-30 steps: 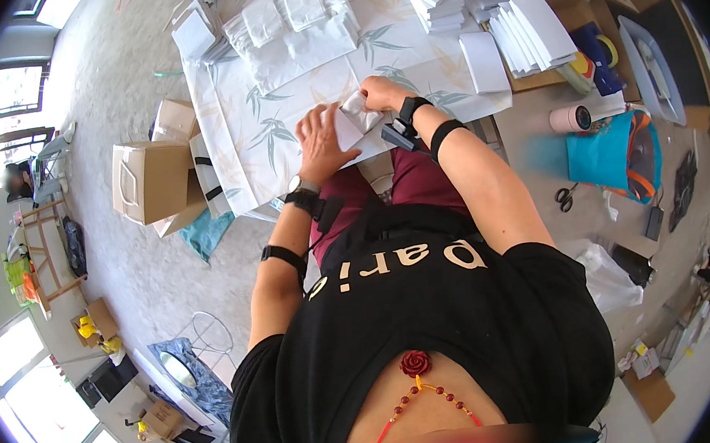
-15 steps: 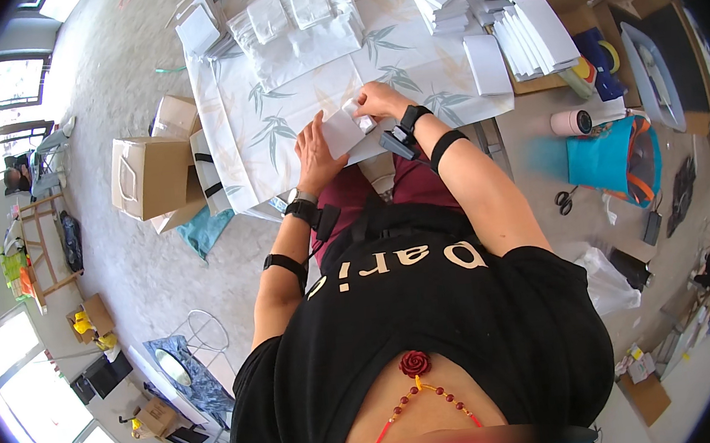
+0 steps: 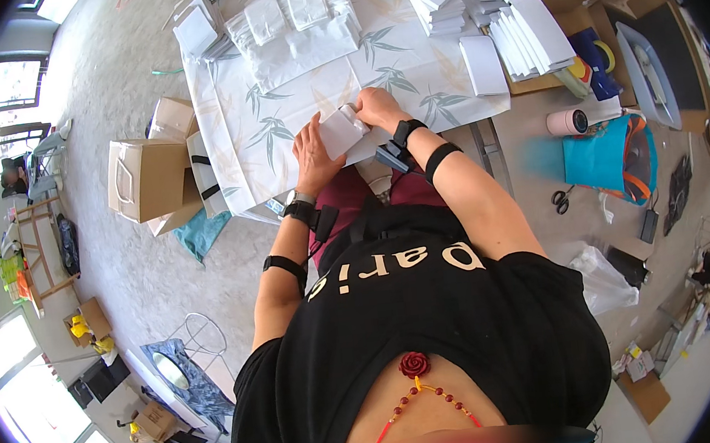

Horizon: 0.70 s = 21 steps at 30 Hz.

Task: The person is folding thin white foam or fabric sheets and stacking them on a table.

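Observation:
Near the front edge of the table a flat white box or packet (image 3: 341, 132) lies between my hands; its exact kind is hard to make out. My left hand (image 3: 312, 153) grips its left end, thumb and fingers pressed against it. With bent fingers, my right hand (image 3: 378, 108) pinches the far right end, where some crumpled clear or white wrapping (image 3: 352, 112) shows. Beyond them lies a pile of clear plastic bags (image 3: 296, 52) with white packets on top. To the right, a single white packet (image 3: 484, 65) rests beside rows of similar ones (image 3: 529, 34).
A patterned white cloth (image 3: 282, 173) covers the table. Cardboard boxes (image 3: 146, 180) stand on the floor at its left. At right are a pink cup (image 3: 566, 122), a blue bag (image 3: 601, 155), scissors (image 3: 562, 201) and a tape roll (image 3: 609, 56).
My right hand has shifted slightly and closed further over the packet's right end. The left hand keeps its hold. The whole view has drifted a little.

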Motion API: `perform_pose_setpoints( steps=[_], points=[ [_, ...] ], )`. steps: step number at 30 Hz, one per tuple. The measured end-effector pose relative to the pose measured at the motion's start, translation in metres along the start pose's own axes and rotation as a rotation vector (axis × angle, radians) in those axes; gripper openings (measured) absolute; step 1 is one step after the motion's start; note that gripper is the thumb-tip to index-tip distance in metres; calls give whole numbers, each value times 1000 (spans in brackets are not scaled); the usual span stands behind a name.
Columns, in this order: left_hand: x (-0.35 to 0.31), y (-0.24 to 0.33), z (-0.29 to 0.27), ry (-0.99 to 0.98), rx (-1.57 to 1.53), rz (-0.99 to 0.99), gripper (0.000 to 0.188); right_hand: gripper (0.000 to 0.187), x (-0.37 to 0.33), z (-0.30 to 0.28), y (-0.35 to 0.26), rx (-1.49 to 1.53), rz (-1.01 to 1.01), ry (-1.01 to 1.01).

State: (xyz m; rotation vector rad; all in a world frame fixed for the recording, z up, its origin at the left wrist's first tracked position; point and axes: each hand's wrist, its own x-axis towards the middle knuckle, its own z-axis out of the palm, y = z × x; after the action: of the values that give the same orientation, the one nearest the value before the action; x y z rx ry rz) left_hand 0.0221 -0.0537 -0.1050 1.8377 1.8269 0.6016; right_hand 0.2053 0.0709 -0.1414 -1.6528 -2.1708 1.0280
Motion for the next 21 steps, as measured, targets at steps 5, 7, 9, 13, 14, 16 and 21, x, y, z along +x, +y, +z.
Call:
perform_pose_setpoints(
  steps=[5,7,9,13,14,16,21],
  points=[
    [-2,2,2,13,2,-13,108,19,-15,-7,1,76,-103,-69],
    [-1,10,6,15,-2,-25,107,18,-19,-4,8,104,-121,-36],
    [-1,15,11,22,-2,-38,107,17,-22,-4,12,133,-146,-3],
    [-4,15,16,63,9,-34,106,23,-30,-2,10,55,-263,77],
    [-4,15,17,73,12,-34,106,29,-31,-2,10,-4,-309,125],
    [-6,15,18,82,13,-33,106,28,-30,-4,12,62,-288,85],
    [-4,20,21,88,22,-36,105,24,-29,6,11,115,-238,202]
  ],
)
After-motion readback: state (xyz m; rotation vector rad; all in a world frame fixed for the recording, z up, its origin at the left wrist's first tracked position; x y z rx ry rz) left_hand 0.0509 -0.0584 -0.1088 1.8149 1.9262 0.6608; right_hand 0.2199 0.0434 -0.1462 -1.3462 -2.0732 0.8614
